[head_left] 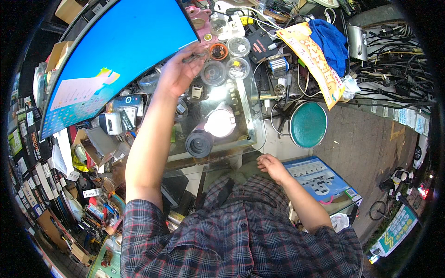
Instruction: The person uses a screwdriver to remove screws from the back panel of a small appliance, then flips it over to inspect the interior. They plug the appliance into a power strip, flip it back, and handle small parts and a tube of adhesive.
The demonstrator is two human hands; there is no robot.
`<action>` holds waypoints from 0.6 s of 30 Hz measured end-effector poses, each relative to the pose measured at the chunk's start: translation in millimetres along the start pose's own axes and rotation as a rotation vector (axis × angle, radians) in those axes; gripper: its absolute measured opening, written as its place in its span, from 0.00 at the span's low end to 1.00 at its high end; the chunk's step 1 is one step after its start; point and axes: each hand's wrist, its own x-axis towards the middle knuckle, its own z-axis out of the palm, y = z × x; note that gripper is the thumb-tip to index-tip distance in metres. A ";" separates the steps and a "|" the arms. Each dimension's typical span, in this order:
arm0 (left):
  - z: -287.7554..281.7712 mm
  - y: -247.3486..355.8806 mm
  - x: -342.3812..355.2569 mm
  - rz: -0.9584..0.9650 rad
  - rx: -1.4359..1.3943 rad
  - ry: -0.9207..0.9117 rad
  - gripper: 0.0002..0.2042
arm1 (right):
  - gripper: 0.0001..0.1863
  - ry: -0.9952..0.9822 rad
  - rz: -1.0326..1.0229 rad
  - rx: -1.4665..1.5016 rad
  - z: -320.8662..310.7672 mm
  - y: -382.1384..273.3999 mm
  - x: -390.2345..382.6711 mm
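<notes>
My left hand (180, 72) reaches over the glass tabletop (185, 123) beside the monitor's lower right corner. Its fingers curl around something greyish and see-through that I cannot make out. Just right of it stand clear round containers, among them one wide container (213, 72), one with small parts inside (238, 68) and an orange-rimmed one (218, 51). Close to my body, my right hand (273, 167) hovers by the table's front edge with its fingers curled in, nothing showing in them. Between the hands are a bright white cylinder (220, 121) and a dark round-topped object (199, 144).
A large lit monitor (130, 41) fills the upper left. Cables, a yellow-orange bag (310, 58) and a blue cloth (330, 44) crowd the back right. A green round stool (308, 124) and a blue printed box (317, 178) stand to the right. Boxes and clutter line the left.
</notes>
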 end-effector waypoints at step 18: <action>-21.5 -18.5 -79.5 0.068 -0.591 -0.032 0.33 | 0.13 0.129 -0.749 -0.180 21.2 -238.3 16.8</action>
